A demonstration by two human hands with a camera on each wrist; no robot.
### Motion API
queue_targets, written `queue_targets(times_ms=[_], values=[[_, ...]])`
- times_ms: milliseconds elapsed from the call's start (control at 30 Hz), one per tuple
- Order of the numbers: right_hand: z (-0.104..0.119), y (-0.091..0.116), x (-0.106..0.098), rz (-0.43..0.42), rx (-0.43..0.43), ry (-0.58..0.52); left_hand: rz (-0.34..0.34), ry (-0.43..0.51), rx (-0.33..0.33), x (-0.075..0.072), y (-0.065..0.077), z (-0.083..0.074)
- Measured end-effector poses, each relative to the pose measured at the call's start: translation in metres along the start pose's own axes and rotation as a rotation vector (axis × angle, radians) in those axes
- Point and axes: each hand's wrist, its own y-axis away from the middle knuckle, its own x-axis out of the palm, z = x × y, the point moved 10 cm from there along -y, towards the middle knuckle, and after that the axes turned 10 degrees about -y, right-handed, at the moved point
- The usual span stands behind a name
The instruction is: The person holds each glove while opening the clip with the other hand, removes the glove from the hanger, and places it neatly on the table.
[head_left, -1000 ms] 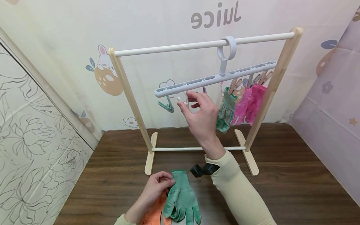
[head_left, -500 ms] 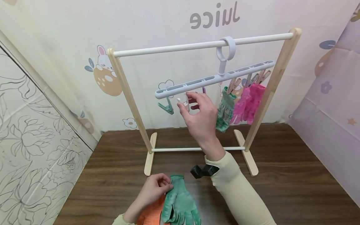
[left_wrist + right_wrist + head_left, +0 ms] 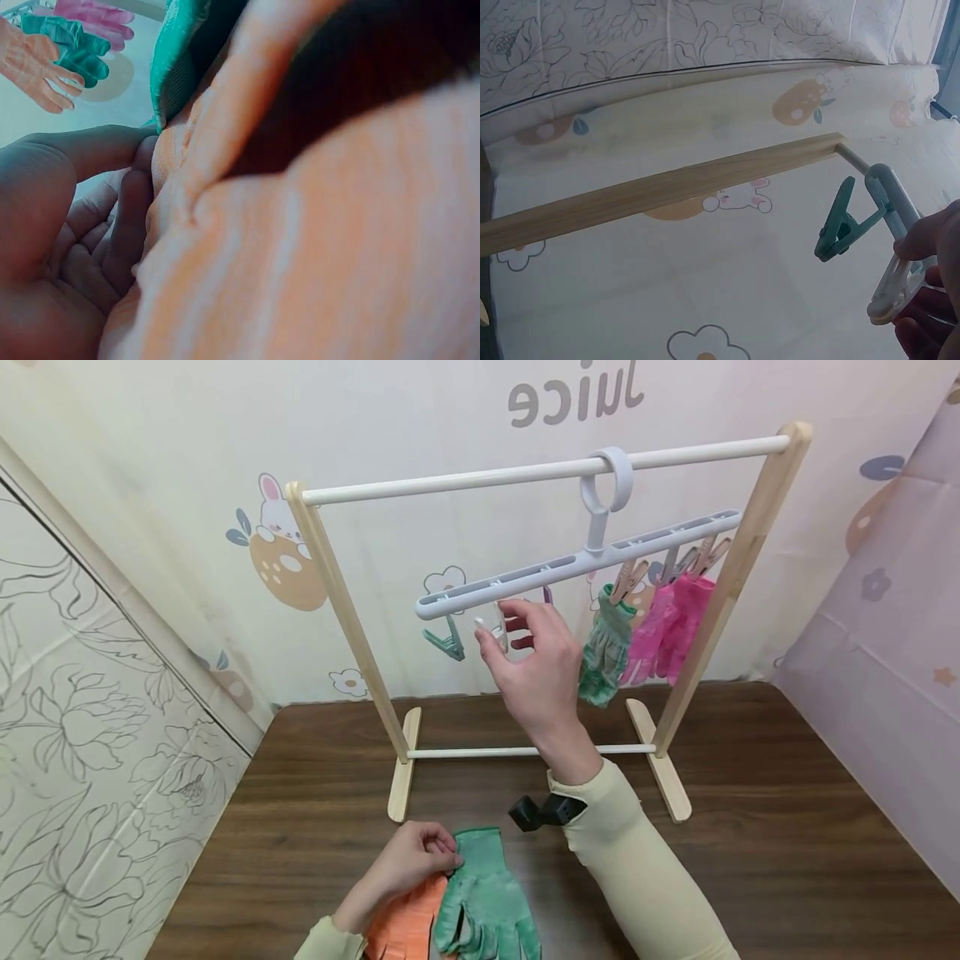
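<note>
From here, my right-wrist view shows the white clip (image 3: 890, 291) that the head view half hides; the right hand (image 3: 538, 668) pinches it, thumb and fingers apart, below the hanger (image 3: 894, 193); on the table (image 3: 300, 827), the left hand (image 3: 411, 858) seems to pinch the green glove (image 3: 491, 889) beside the orange glove (image 3: 407, 925).

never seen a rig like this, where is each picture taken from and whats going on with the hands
This is no machine but bare-handed work. The wide picture comes from a head-worn camera; each close-up from a wrist camera. On the dark table stands a wooden rack with a pale hanger hooked over it, where pink gloves and a green glove hang from clips. The right hand pinches a white clip under the hanger. The left hand touches an orange glove and a second green glove on the table; I cannot tell whether it grips either.
</note>
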Motion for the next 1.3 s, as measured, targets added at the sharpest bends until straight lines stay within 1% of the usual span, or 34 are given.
queue_targets(times_ms=[200,300,500,733,967,1100,1300], values=[[0.001,0.001,-0.001,-0.003,0.000,0.003,-0.024,0.028,-0.015,0.001,-0.002,0.007],[0.001,0.001,-0.003,-0.010,0.010,-0.002,-0.021,0.035,-0.018,0.001,-0.003,0.008],[0.004,0.002,-0.004,-0.011,0.004,-0.006,-0.010,0.048,-0.023,0.001,-0.002,0.007],[0.009,0.001,-0.006,-0.006,-0.035,0.027,0.008,0.073,-0.036,0.001,-0.001,0.007],[0.011,0.000,-0.008,-0.002,-0.035,0.027,0.014,0.091,-0.038,0.002,-0.003,0.006],[0.012,0.001,-0.011,-0.011,-0.032,0.028,0.008,0.084,-0.043,0.001,-0.003,0.007],[0.017,0.001,-0.018,-0.048,-0.062,0.017,0.003,0.096,-0.040,0.001,-0.002,0.007]])
